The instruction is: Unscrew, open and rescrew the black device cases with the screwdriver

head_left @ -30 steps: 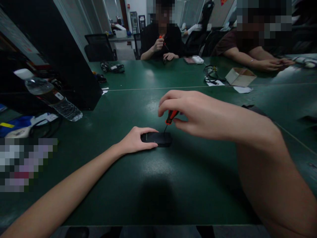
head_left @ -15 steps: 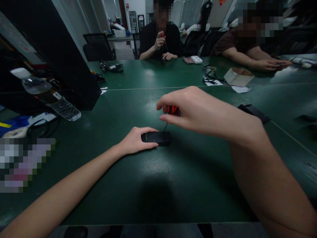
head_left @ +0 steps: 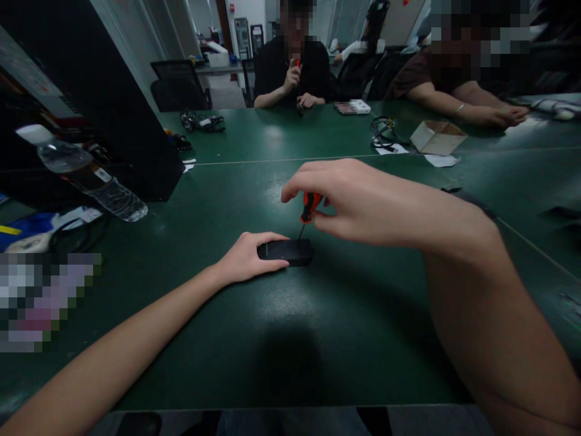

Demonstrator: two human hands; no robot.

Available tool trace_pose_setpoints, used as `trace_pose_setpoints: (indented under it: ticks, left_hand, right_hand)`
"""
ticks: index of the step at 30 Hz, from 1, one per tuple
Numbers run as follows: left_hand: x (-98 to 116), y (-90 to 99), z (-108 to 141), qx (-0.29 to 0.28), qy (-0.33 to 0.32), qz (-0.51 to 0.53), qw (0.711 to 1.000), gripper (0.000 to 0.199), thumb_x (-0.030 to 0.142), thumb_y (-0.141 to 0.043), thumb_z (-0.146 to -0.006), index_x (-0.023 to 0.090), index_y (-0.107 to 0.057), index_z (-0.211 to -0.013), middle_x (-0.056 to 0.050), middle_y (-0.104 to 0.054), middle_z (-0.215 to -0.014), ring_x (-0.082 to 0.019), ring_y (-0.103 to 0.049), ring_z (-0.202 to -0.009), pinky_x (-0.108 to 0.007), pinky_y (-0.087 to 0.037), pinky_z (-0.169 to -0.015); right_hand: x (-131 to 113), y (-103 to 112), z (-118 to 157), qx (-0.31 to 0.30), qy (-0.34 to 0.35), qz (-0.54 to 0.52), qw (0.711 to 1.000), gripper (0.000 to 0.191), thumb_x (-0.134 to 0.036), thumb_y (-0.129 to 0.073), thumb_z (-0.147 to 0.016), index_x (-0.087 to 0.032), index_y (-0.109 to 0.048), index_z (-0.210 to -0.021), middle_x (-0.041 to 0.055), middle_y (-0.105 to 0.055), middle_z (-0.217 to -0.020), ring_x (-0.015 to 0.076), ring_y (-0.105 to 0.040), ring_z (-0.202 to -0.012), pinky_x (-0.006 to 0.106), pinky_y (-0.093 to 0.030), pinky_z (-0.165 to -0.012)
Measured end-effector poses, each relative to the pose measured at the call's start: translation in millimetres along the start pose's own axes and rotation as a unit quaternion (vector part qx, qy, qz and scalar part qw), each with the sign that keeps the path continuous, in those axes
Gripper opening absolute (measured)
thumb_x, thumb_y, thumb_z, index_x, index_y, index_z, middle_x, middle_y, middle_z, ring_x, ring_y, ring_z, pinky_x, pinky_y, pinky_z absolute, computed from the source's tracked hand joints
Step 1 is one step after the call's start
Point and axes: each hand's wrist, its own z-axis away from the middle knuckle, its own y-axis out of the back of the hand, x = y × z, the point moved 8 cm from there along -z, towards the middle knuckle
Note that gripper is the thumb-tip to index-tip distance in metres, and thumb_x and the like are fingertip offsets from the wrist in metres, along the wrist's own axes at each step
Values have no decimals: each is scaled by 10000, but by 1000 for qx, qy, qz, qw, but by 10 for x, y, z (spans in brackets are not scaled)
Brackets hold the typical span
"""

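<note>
A small black rectangular case (head_left: 293, 251) lies on the green table (head_left: 227, 345). My left hand (head_left: 247, 257) grips its left end, thumb along the near side and fingers along the far side. Above the case, my right hand (head_left: 338, 197) holds a red and black screwdriver (head_left: 310, 207) by the upper handle. Its thumb stands a little off the handle, and part of the grip is hidden by the fingers. The slim shaft slants down, with the tip touching the top of the case near its right end.
A water bottle (head_left: 91, 172) leans at the left beside a black cabinet (head_left: 122, 91). Beyond are coiled cables (head_left: 202, 121), an open box (head_left: 438, 138) and paper (head_left: 440, 160). Across the table, one person (head_left: 293, 69) holds a red-handled tool; another person (head_left: 431, 85) rests both arms on it.
My right thumb has come away from the screwdriver handle, so more of the handle shows. My left hand and the case stay in place.
</note>
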Motion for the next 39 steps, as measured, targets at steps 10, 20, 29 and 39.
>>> trace_pose_setpoints:
  ticks: [10, 20, 29, 39]
  left_hand:
    - [25, 3, 7, 5, -13, 0, 1000, 493, 470, -781, -835, 197, -723, -1242, -61, -780, -1125, -245, -732, -961, -327, -546, -867]
    - [38, 8, 6, 0, -15, -10, 1000, 488, 455, -786, -838, 191, -721, -1243, -59, -780, -1112, -234, -729, -931, -314, -536, -855]
    - [24, -8, 8, -1, -21, -23, 1000, 496, 479, -764, -852, 193, -710, -1254, -67, -775, -1157, -250, -732, -981, -348, -535, -933]
    - [25, -9, 12, 1, -27, -27, 999, 488, 470, -771, -850, 200, -706, -1251, -59, -776, -1150, -242, -732, -969, -329, -535, -885]
  right_hand:
    - [10, -9, -1, 8, 2, 0, 1000, 374, -108, -596, -828, -173, -676, -1188, 89, -724, -1146, 215, -652, -973, 290, -432, -800]
    - [46, -5, 12, 9, -8, -12, 1000, 414, -115, -603, -826, -184, -645, -1233, 85, -708, -1195, 217, -644, -979, 297, -427, -802]
    - [69, -25, 6, 20, -14, -9, 1000, 373, -169, -604, -871, -187, -627, -1243, 80, -703, -1204, 228, -651, -1027, 309, -450, -853]
    - [93, -21, -4, 23, -43, -17, 999, 320, -185, -598, -903, -174, -627, -1222, 71, -727, -1027, 218, -665, -898, 307, -444, -745]
